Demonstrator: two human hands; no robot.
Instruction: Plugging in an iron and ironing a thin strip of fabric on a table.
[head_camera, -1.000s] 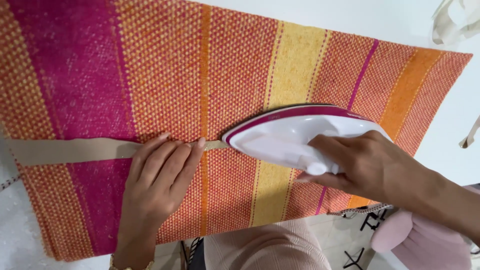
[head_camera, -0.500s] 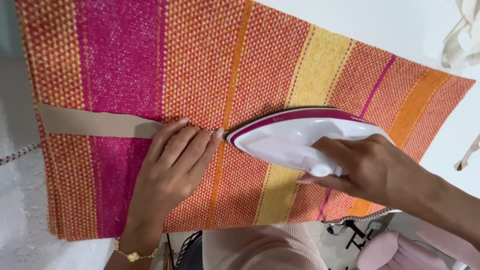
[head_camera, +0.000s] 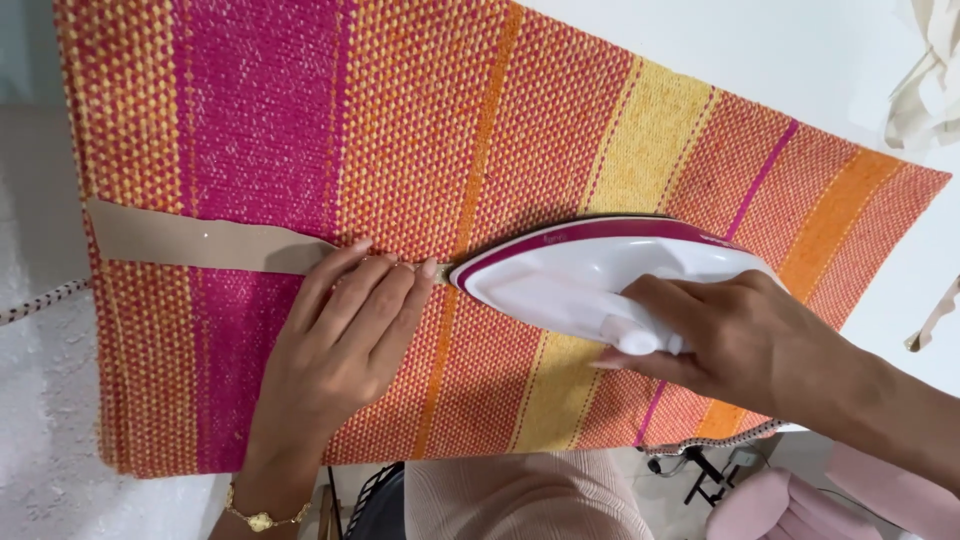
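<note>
A striped woven mat (head_camera: 420, 120) in pink, orange and yellow covers the table. A beige fabric strip (head_camera: 200, 243) lies across it from the left edge. My left hand (head_camera: 345, 335) rests flat on the strip, fingers together, fingertips just short of the iron's tip. My right hand (head_camera: 740, 335) grips the handle of a white and magenta iron (head_camera: 580, 275), which sits on the mat over the strip, nose pointing left. The strip's right part is hidden under my hand and the iron.
White table surface (head_camera: 790, 60) shows beyond the mat. Cream fabric pieces (head_camera: 925, 80) lie at the top right corner. A twisted cord (head_camera: 40, 300) runs off the left edge. Pink chairs (head_camera: 850, 500) and my pink-clad lap (head_camera: 520, 500) sit below the table edge.
The view has shifted, so mat and strip sit further right in frame. My left hand stays pressed on the strip just ahead of the iron's nose; my right hand keeps its grip.
</note>
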